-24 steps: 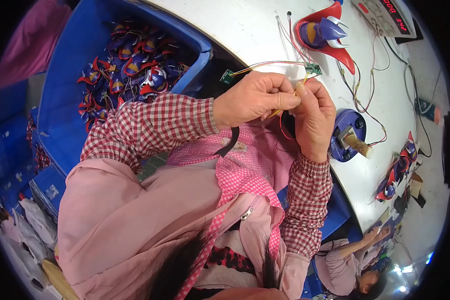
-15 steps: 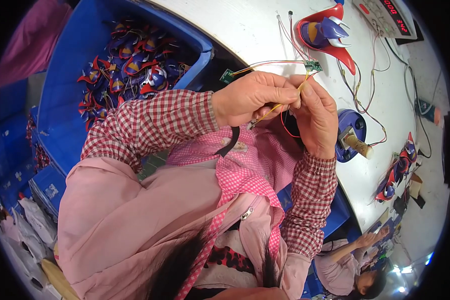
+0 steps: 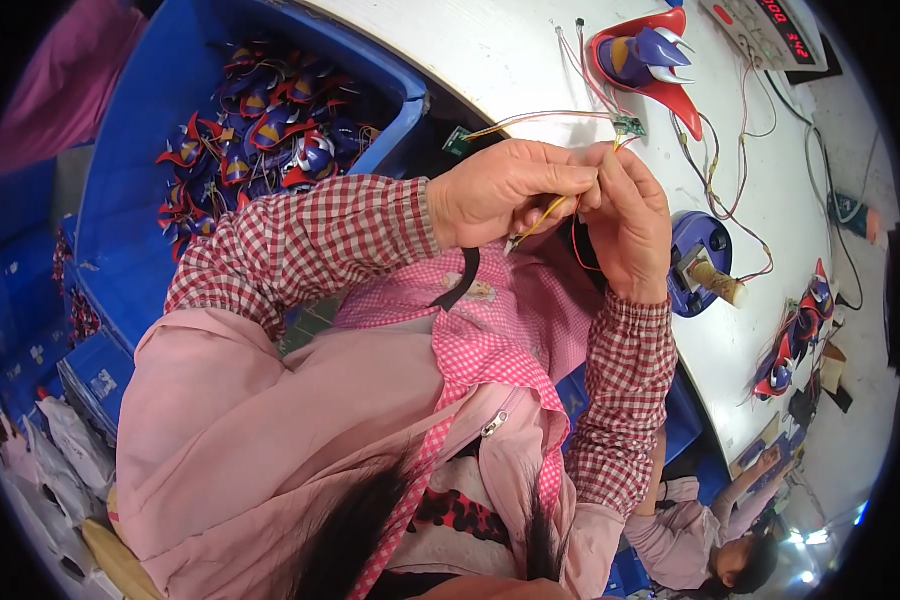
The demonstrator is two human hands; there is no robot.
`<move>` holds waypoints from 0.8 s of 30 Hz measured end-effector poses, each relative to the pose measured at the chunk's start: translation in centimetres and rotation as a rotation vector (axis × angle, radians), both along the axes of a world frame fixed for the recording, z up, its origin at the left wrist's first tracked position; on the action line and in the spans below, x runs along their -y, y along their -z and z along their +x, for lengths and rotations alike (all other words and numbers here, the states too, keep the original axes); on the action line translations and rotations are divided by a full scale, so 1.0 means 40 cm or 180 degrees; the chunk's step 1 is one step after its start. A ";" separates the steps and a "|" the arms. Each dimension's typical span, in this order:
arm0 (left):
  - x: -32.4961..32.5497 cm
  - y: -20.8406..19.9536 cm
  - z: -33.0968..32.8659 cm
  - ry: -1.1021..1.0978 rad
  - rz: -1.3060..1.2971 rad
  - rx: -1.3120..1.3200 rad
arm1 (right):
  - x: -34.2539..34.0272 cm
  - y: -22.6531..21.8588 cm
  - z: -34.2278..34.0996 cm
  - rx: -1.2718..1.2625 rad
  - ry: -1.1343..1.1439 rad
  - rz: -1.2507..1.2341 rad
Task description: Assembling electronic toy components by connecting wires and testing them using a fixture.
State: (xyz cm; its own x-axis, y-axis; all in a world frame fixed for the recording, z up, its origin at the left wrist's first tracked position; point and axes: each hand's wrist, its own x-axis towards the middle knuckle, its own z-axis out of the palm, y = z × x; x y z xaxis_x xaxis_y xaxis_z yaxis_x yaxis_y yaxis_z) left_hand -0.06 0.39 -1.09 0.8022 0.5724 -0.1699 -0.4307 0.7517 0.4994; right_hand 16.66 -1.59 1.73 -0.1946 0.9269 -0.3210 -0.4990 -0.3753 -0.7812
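Note:
My left hand [image 3: 510,192] and my right hand [image 3: 632,225] meet fingertip to fingertip at the table's edge, both closed in a pinch. A thin yellow wire [image 3: 550,213] runs through the fingers of both hands. It leads up to a small green circuit board [image 3: 628,126] just beyond the right fingertips; its lower end hangs below my left hand. Red and yellow leads link that board to a second green board [image 3: 458,141] beyond my left wrist. A purple and red toy head [image 3: 642,60] with white horns lies behind the boards, wires trailing from it.
On the left stands a blue bin [image 3: 395,140] full of similar toy heads [image 3: 270,130]. A purple device with a tan cylinder [image 3: 715,283] sits right of my hand. A power supply [image 3: 765,35] is at far right; more toy parts [image 3: 795,335] and a co-worker [image 3: 685,540] lie beyond.
My two hands stay together on the yellow wire, with only slight finger movement. The boards shift very little. At lower right, the co-worker's arms have moved.

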 end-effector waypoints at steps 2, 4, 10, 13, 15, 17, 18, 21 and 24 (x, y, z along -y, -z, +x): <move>0.010 -0.006 0.005 -0.0086 0.0368 -0.0473 | -0.007 0.007 0.008 0.0170 -0.0032 -0.0010; 0.026 -0.010 0.004 -0.0130 0.0570 -0.0714 | -0.014 0.010 0.014 0.0249 -0.0044 0.0001; 0.115 -0.004 -0.037 0.0207 0.1187 -0.1298 | 0.000 -0.003 0.055 0.0819 0.0257 0.0006; 0.129 -0.009 -0.033 0.0260 0.0815 -0.1228 | 0.036 -0.027 0.037 0.1796 0.0629 0.0649; 0.130 -0.009 -0.022 0.0266 0.0429 -0.1144 | 0.083 -0.054 0.016 0.3629 0.1511 0.1883; 0.126 -0.010 -0.020 0.0176 0.0315 -0.0900 | 0.175 -0.079 0.025 0.3505 0.1349 0.1778; 0.127 -0.008 -0.021 0.0076 0.0187 -0.0654 | 0.222 -0.087 0.027 0.3378 0.1170 0.1671; 0.131 -0.014 -0.002 0.0070 0.0058 -0.0497 | 0.305 -0.063 -0.006 0.3435 0.0380 0.1706; 0.138 -0.030 0.018 0.0102 0.0057 -0.0685 | 0.304 -0.038 -0.051 0.3749 0.0389 0.1835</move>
